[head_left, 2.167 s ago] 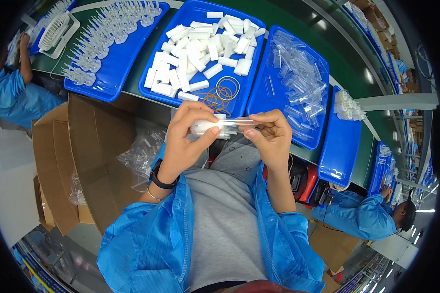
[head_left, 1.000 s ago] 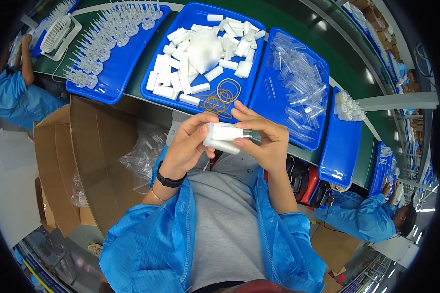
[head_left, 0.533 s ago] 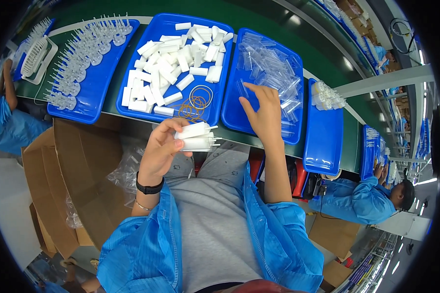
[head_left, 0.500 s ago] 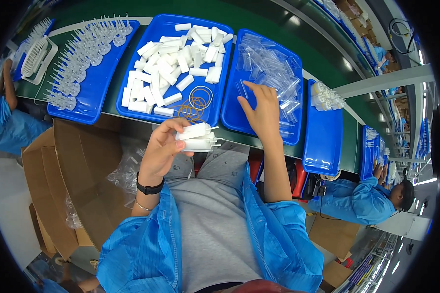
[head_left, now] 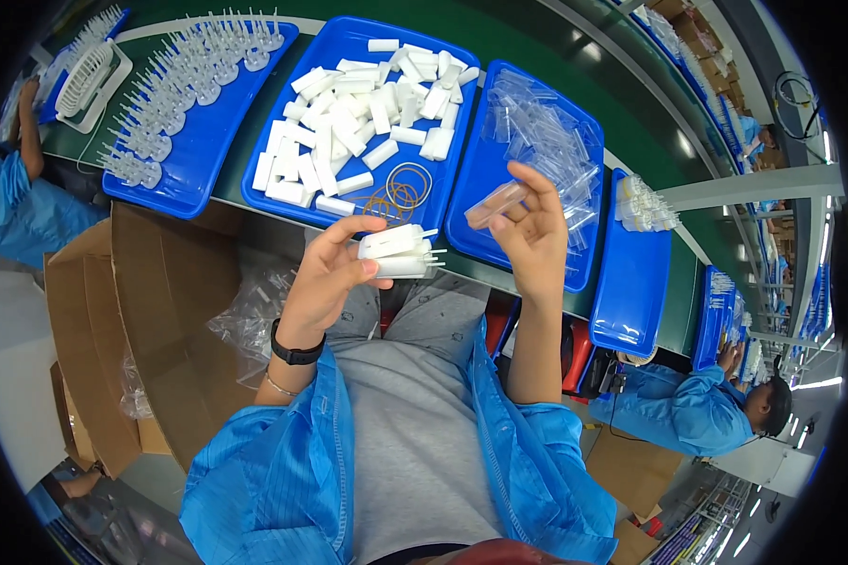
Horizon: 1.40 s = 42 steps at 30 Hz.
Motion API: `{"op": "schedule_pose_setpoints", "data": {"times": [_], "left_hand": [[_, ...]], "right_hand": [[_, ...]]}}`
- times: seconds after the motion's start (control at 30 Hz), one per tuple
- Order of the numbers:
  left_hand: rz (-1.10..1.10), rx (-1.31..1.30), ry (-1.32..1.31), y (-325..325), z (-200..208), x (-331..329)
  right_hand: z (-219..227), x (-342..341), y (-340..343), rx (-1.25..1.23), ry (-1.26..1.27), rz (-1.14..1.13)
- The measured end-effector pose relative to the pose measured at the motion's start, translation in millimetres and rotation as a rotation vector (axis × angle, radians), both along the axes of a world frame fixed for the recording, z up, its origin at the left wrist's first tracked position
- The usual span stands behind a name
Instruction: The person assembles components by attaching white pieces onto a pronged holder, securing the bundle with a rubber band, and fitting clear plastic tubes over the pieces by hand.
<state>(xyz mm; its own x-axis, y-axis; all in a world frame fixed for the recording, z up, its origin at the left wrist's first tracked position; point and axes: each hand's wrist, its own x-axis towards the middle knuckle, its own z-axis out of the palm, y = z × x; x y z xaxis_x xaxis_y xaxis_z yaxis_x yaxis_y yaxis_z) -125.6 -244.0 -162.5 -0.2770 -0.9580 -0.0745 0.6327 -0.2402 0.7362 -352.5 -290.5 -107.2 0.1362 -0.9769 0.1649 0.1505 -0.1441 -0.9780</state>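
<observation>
My left hand (head_left: 322,278) is closed around a small bundle of white plastic pieces (head_left: 396,252) with thin white pins pointing right. It is held in front of the near edge of a blue tray (head_left: 440,193) with many loose white blocks (head_left: 339,122) and some tan rubber bands (head_left: 386,205). To the right, my right hand (head_left: 537,235) pinches a clear plastic sleeve (head_left: 493,206) between thumb and fingers. That hand is over a second blue tray (head_left: 464,235), which bears a heap of similar clear sleeves (head_left: 546,127).
At the left, a blue tray (head_left: 184,193) carries rows of clear, pinned parts (head_left: 184,89). A right-hand blue tray (head_left: 631,282) bears a cluster of white pinned pieces (head_left: 643,205). Cardboard boxes (head_left: 165,311) stand lower left. People in blue sit on both sides, including one co-worker (head_left: 697,405).
My right hand has lifted a clear sleeve from the heap and drawn it back over the tray's left side. My left hand still holds the bundle. The whole view has shifted slightly.
</observation>
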Motion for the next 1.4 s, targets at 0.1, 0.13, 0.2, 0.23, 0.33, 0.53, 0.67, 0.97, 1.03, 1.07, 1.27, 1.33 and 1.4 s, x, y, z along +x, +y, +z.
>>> {"op": "schedule_pose_setpoints", "data": {"times": [0.1, 0.13, 0.2, 0.23, 0.33, 0.53, 0.67, 0.97, 1.03, 1.07, 1.27, 1.33, 1.4], "left_hand": [[-0.006, -0.020, -0.019, 1, 1, -3], [0.004, -0.030, -0.035, 1, 2, -4], [0.009, -0.040, -0.048, 1, 1, -4], [0.014, -0.055, -0.057, 1, 2, -4], [0.007, -0.057, -0.045, 3, 0, -4], [-0.003, -0.053, -0.106, 3, 5, -9], [0.003, -0.074, -0.115, 3, 6, -14], [0.054, -0.158, -0.202, 4, 6, -15], [0.040, -0.128, -0.164, 4, 6, -13], [0.042, -0.127, -0.165, 4, 6, -14], [0.033, -0.127, -0.174, 4, 4, -15], [0.018, -0.130, -0.210, 4, 4, -14], [0.019, -0.141, -0.226, 3, 3, -15]], "right_hand": [[4, 5, 10, -0.038, -0.045, 0.029], [5, 7, 11, -0.060, -0.013, 0.079], [3, 11, 13, -0.092, 0.047, 0.125], [2, 11, 14, -0.092, 0.046, 0.125], [0, 12, 15, -0.207, 0.270, 0.137], [1, 23, 21, -0.123, 0.088, 0.175], [6, 26, 23, -0.211, 0.185, 0.152], [11, 24, 30, -0.182, 0.272, 0.094], [9, 19, 30, -0.161, 0.264, 0.105], [8, 16, 29, -0.169, 0.284, 0.113], [17, 12, 25, -0.102, 0.292, 0.174], [19, 9, 23, -0.097, 0.312, 0.190], [22, 5, 20, -0.171, 0.422, 0.248]]}}
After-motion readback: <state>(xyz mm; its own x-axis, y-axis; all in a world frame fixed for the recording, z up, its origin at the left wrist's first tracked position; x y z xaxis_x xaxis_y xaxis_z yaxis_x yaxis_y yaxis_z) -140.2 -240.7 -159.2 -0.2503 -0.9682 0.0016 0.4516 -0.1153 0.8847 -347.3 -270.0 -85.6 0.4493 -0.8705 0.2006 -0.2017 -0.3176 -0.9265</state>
